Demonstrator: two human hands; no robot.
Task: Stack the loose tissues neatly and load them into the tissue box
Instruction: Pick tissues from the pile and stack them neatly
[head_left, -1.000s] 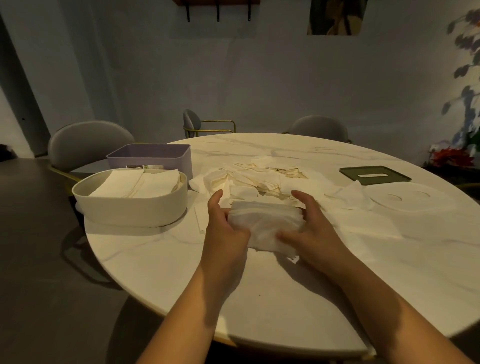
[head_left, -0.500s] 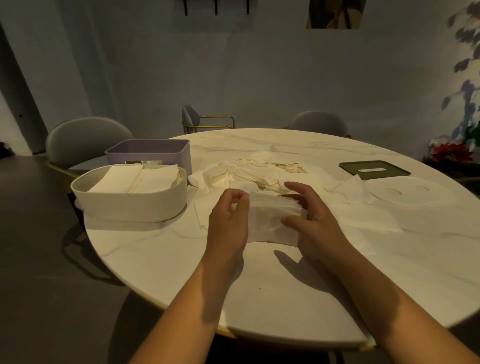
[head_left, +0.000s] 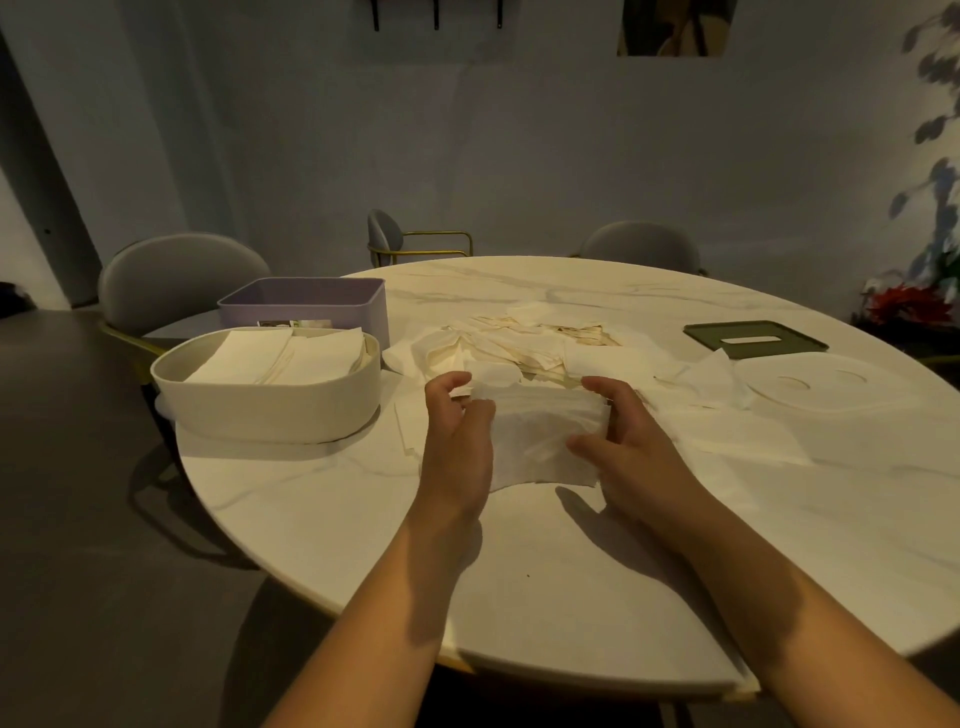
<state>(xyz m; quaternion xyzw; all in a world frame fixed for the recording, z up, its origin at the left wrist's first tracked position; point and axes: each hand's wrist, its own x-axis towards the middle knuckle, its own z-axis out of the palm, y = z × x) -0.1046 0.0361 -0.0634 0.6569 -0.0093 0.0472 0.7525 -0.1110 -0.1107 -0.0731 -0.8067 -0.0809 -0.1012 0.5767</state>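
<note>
so the stack of tissues sits just right of the cream oval box, held between both hands over the table; its long axis runs left-right, roughly in line with the box's own long side, which is handy.

left hand has its fingers curled over the end nearest the box, pinching it; right hand wraps thumb and fingers round the far end; neither hand is loose, both have actual hold of the stack.

the box lies to the left of the grip and the left hand is clearly the nearer one, so I'd guess loading means sliding the whole thing sideways that way; the box already has folded tissues in it.

more loose tissues are heaped right of the box and a bit further back, so plenty is left to do.

versus a second ago: the left hand was flat against the stack's end with fingers straight, now it's curled over; the bundle looked bunchier then and looks flatter and more squared now.
</note>
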